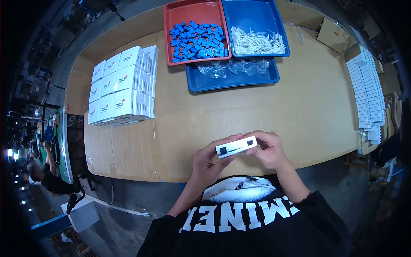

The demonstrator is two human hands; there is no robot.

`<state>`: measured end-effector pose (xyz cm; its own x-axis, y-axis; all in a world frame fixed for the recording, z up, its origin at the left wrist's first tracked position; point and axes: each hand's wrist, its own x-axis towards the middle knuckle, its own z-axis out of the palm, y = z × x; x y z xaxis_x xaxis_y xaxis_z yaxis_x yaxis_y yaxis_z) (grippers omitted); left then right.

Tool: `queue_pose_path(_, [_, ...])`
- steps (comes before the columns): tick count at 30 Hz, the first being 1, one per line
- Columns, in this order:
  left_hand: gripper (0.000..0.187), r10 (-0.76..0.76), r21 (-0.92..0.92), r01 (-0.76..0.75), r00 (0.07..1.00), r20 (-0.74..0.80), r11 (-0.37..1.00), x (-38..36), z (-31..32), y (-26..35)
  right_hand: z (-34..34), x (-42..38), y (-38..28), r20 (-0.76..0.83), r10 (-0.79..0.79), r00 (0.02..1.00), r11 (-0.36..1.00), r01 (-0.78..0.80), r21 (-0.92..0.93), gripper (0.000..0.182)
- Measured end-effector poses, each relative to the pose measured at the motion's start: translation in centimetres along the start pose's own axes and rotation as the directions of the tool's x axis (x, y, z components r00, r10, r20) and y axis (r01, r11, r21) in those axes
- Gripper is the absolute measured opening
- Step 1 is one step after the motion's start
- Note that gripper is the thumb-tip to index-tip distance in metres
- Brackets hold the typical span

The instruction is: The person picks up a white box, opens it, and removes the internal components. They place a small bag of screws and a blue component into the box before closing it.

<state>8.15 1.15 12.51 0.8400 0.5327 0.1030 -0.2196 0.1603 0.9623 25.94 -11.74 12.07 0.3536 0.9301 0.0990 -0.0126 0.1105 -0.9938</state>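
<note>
I see both hands close to the body, at the near edge of the desk (257, 115). The left hand (208, 160) and the right hand (267, 150) hold one small white box (236, 146) between them, each gripping one end with fingers curled tight around it. The box sits just above the desk edge and has two little dark squares on the side facing me. At the far side of the desk is a red tray (171, 38) full of small blue pieces (198, 40). Just beside it is a blue tray (257, 15) with white sticks (257, 43). In front of them is another blue tray (231, 81) with clear little bags (235, 67). On the left stands a pile of white boxes (122, 85). On the right lies a long row of flat white things (368, 94)
</note>
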Motion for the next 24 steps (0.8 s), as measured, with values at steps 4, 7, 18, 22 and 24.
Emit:
queue_pose_path(4, [0.034,-0.010,0.036,0.010,1.000,0.005,0.999,-0.2,-0.3,-0.3,0.1,0.0,0.1,0.001,-0.006,1.000,1.000,0.006,-0.007,0.032])
queue_pose_path(7, [0.033,0.012,0.038,-0.012,1.000,-0.001,0.999,-0.1,-0.2,-0.2,0.2,-0.1,0.4,0.009,-0.021,1.000,1.000,0.021,0.023,0.031])
queue_pose_path(18, [0.041,-0.125,-0.113,0.110,0.982,-0.138,0.987,-0.2,-0.1,-2.4,1.4,0.4,1.0,-0.163,0.041,0.986,0.956,0.009,0.294,0.037])
queue_pose_path(22, [0.039,-0.127,-0.105,0.109,0.974,-0.188,0.989,-0.2,0.6,-2.5,2.0,0.4,0.7,-0.185,0.062,0.981,0.940,0.005,0.342,0.036])
queue_pose_path(24, [0.037,-0.089,-0.070,0.077,0.978,-0.189,0.995,-0.1,0.8,-2.5,1.9,0.2,1.2,-0.219,0.084,0.972,0.925,0.006,0.380,0.035])
